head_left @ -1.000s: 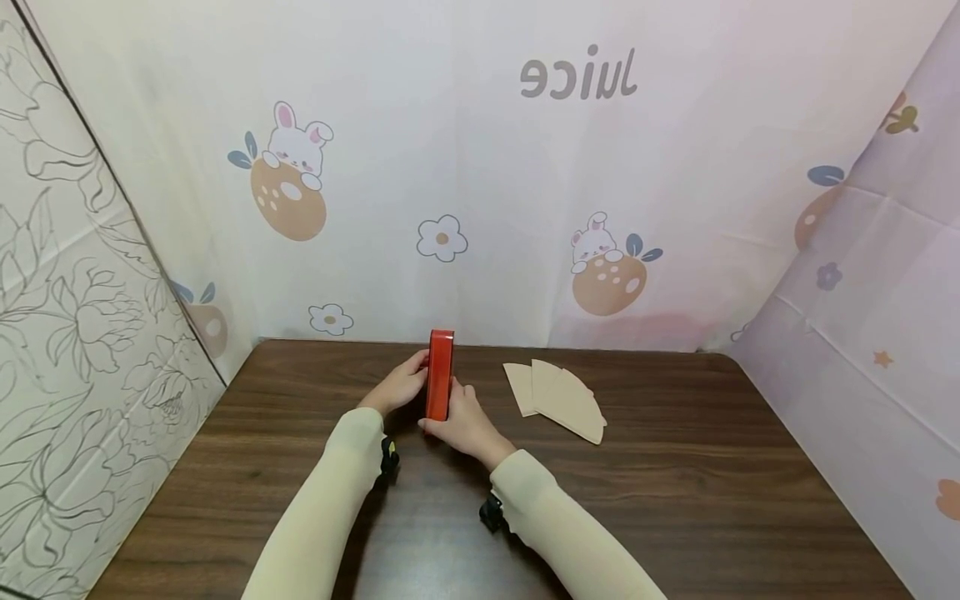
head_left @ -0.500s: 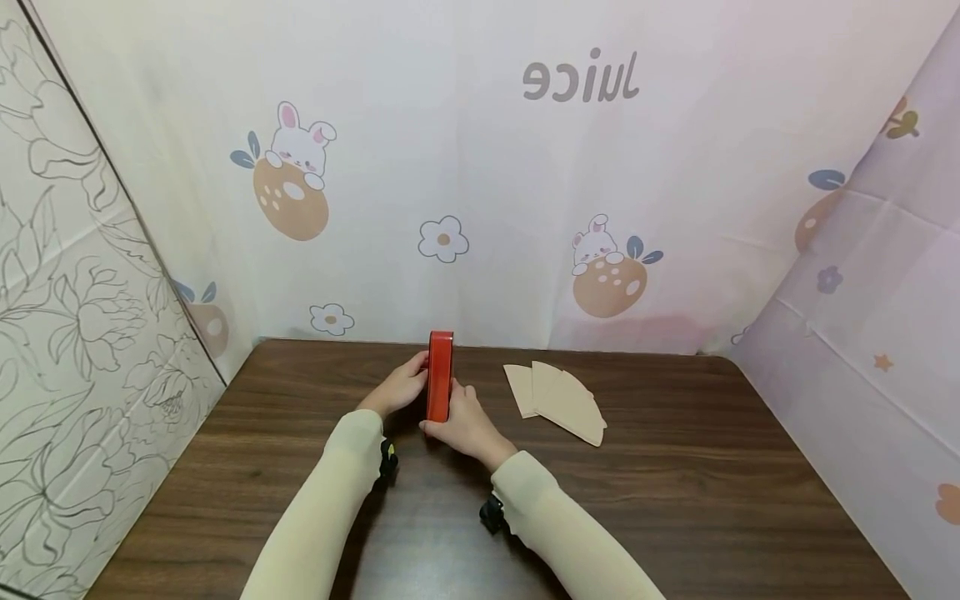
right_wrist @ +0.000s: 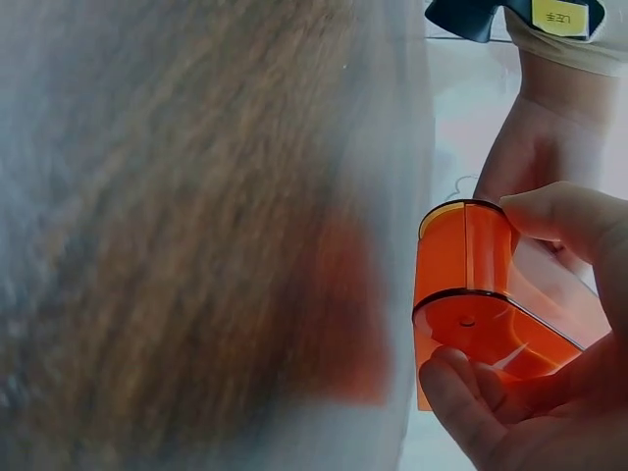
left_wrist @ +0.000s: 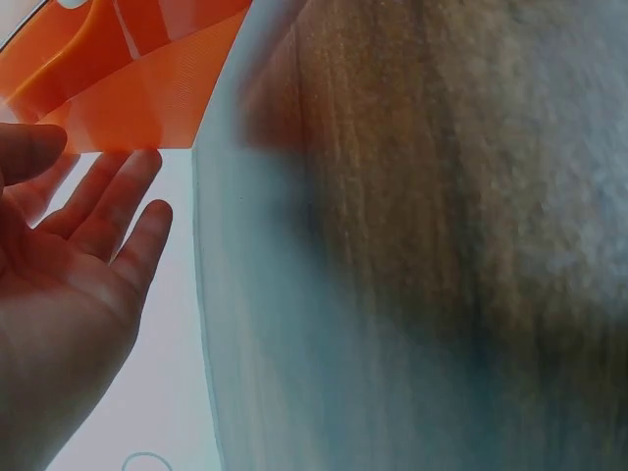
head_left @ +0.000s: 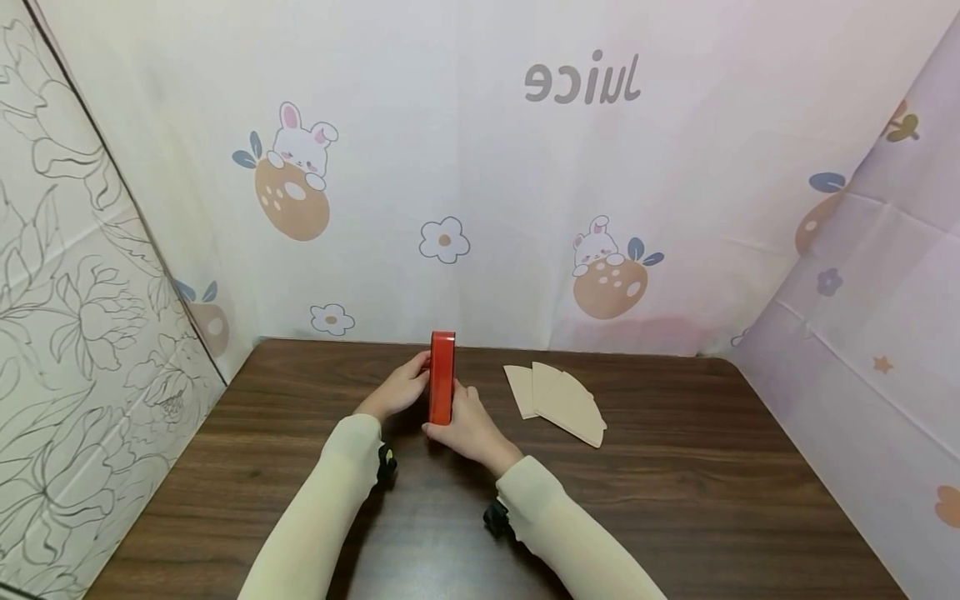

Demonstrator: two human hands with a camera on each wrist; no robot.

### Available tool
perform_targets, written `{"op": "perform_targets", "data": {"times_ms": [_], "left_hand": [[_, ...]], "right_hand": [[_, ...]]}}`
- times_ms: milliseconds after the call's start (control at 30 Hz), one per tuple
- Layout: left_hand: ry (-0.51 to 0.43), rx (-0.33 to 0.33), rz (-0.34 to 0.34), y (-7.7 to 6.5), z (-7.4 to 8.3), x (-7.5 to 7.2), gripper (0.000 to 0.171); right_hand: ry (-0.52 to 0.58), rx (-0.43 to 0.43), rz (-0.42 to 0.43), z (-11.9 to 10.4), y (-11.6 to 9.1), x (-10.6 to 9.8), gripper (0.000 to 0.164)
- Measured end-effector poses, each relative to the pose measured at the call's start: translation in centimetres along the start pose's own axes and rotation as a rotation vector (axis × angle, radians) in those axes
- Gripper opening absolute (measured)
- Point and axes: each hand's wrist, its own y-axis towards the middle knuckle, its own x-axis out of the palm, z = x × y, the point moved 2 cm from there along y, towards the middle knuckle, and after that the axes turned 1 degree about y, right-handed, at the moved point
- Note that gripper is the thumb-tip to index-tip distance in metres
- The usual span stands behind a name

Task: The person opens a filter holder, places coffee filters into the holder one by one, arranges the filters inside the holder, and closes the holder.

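Observation:
An orange-red see-through plastic holder (head_left: 442,379) stands upright near the table's back edge, narrow side toward me. My left hand (head_left: 401,387) holds its left side; in the left wrist view the thumb lies over the orange wall and the long, fairly straight fingers (left_wrist: 118,201) reach its lower edge. On the other side, my right hand (head_left: 472,425) grips the holder low down. The right wrist view shows the rounded end of the holder (right_wrist: 466,255) between the right thumb (right_wrist: 549,211) and curled fingers (right_wrist: 456,392).
To the right of the holder, several fan-shaped beige coffee filter papers (head_left: 566,406) lie overlapping on the dark wooden table (head_left: 675,492). A printed curtain (head_left: 495,183) hangs behind the back edge. Black wrist cameras (head_left: 387,462) sit at the cuffs of the cream sleeves (head_left: 318,508).

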Motion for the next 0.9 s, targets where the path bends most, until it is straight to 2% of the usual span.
{"op": "perform_targets", "data": {"times_ms": [267,633,900], "left_hand": [[0.014,0.049,0.013,-0.9,0.7,0.1,0.046],[0.036,0.083,0.025,-1.5,1.1,0.4,0.046],[0.052,0.094,0.030,-2.0,1.6,0.4,0.046]], "right_hand": [[0.001,-0.020,-0.004,-0.2,-0.7,-0.3,0.074],[-0.001,-0.040,-0.015,-0.6,-1.5,-0.9,0.079],[-0.037,-0.082,-0.009,-0.6,-1.9,-1.2,0.074]]}}
